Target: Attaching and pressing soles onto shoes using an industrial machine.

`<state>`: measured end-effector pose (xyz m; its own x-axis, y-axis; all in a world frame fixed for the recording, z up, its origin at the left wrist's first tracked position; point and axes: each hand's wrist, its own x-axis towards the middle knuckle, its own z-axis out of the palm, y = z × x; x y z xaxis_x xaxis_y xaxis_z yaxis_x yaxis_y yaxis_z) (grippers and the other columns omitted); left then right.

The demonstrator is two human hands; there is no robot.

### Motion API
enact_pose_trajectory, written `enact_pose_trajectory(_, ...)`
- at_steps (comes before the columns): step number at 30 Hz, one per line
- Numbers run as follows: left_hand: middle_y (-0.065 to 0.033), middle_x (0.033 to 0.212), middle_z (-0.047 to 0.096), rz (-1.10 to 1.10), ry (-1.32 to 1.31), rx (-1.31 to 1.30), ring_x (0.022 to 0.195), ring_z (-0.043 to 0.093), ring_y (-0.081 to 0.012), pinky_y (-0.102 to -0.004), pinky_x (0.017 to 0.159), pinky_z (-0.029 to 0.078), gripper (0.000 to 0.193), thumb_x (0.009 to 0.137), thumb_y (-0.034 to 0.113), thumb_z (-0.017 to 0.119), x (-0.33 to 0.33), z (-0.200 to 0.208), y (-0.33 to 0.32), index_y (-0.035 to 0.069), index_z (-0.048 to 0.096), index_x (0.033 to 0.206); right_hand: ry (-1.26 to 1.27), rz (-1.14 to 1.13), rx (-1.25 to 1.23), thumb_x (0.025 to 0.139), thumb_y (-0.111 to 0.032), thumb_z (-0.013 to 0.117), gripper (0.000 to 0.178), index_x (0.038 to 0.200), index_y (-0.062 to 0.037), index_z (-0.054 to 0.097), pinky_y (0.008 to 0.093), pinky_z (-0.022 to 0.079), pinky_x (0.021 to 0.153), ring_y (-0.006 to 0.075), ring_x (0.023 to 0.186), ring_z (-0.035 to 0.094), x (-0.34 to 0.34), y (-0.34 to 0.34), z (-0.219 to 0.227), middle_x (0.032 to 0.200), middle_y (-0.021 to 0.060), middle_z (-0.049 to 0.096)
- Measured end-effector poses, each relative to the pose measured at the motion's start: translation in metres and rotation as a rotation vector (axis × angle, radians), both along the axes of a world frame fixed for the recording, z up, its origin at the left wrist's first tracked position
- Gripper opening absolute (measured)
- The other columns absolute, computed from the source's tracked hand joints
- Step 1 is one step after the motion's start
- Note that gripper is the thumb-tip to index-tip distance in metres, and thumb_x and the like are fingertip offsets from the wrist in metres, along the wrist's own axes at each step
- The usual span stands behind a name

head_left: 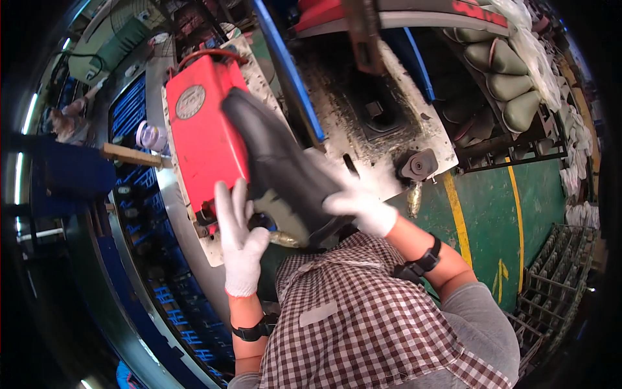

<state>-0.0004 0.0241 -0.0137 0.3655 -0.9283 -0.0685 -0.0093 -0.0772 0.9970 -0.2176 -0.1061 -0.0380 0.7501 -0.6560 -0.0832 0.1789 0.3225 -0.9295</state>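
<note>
A black boot (285,155) is held in front of me above the machine, its toe pointing up and to the left. A grey-green piece (283,217) shows at the boot's lower left side; I cannot tell what it is. My right hand (363,206), in a white glove, grips the boot's right side, its fingers partly blurred. My left hand (241,236), also gloved in white, stands left of the boot's lower end, fingers stretched up and thumb apart, holding nothing. Just behind its fingertips is the red machine cover (207,136).
A stained pale machine table (395,104) with a dark recessed plate lies ahead, a grey knob (421,165) at its near corner. Grey-green shoe lasts (512,84) fill a rack at the far right. A conveyor (129,107) runs along the left. A metal rack (557,279) stands lower right.
</note>
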Motion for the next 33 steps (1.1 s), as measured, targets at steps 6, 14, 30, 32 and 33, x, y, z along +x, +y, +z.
enact_pose_trajectory(6, -0.0256, 0.167, 0.031, 0.012, -0.118, -0.333, 0.158, 0.028, -0.0362, -0.0505, 0.128, 0.021, 0.107, 0.088, 0.037, 0.080, -0.009, 0.052, -0.076, 0.001, 0.016, 0.166, 0.632, -0.578, -0.522, 0.075, -0.028, 0.081, 0.080, 0.149, -0.0113, 0.058, 0.0406, 0.040, 0.119, 0.0364, 0.142, 0.050, -0.071, -0.101, -0.034, 0.154, 0.0245, 0.049)
enact_pose_trajectory(14, -0.0219, 0.165, 0.038, -0.154, -0.142, -0.591, 0.154, 0.037, -0.0329, -0.0433, 0.124, 0.030, 0.088, 0.094, 0.023, 0.076, -0.061, 0.113, -0.204, 0.000, 0.028, 0.163, 1.331, -0.637, -0.939, 0.077, -0.036, 0.079, 0.070, 0.145, -0.0357, 0.061, 0.0482, 0.054, 0.103, 0.0458, 0.123, 0.059, -0.075, -0.189, -0.090, 0.151, 0.0253, 0.047)
enact_pose_trajectory(30, -0.0147, 0.116, 0.068, -0.475, -0.773, -0.559, 0.108, 0.067, -0.0197, -0.0343, 0.096, 0.052, 0.043, 0.101, 0.031, 0.065, -0.113, 0.190, -0.314, 0.002, 0.056, 0.132, 0.969, -0.527, -0.741, 0.086, -0.052, 0.073, 0.083, 0.157, -0.0169, 0.049, 0.0464, 0.033, 0.123, 0.0462, 0.150, 0.038, -0.112, -0.196, -0.101, 0.163, 0.0313, 0.034)
enact_pose_trajectory(32, -0.0176, 0.114, 0.066, -0.494, -0.775, -0.582, 0.109, 0.066, -0.0270, -0.0393, 0.097, 0.050, 0.045, 0.098, 0.030, 0.068, -0.115, 0.179, -0.306, 0.004, 0.057, 0.132, 0.916, -0.653, -0.861, 0.092, -0.042, 0.070, 0.069, 0.150, -0.0062, 0.055, 0.0454, 0.035, 0.122, 0.0418, 0.144, 0.046, -0.140, -0.178, -0.097, 0.153, 0.0264, 0.051)
enact_pose_trajectory(33, -0.0183, 0.116, 0.066, -0.425, -0.872, -0.642, 0.110, 0.065, -0.0309, -0.0433, 0.100, 0.049, 0.048, 0.095, 0.030, 0.071, -0.117, 0.170, -0.303, 0.004, 0.058, 0.133, 0.833, -0.766, -0.832, 0.094, -0.033, 0.069, 0.059, 0.142, -0.0001, 0.060, 0.0445, 0.036, 0.120, 0.0389, 0.139, 0.050, -0.154, -0.159, -0.093, 0.146, 0.0238, 0.058)
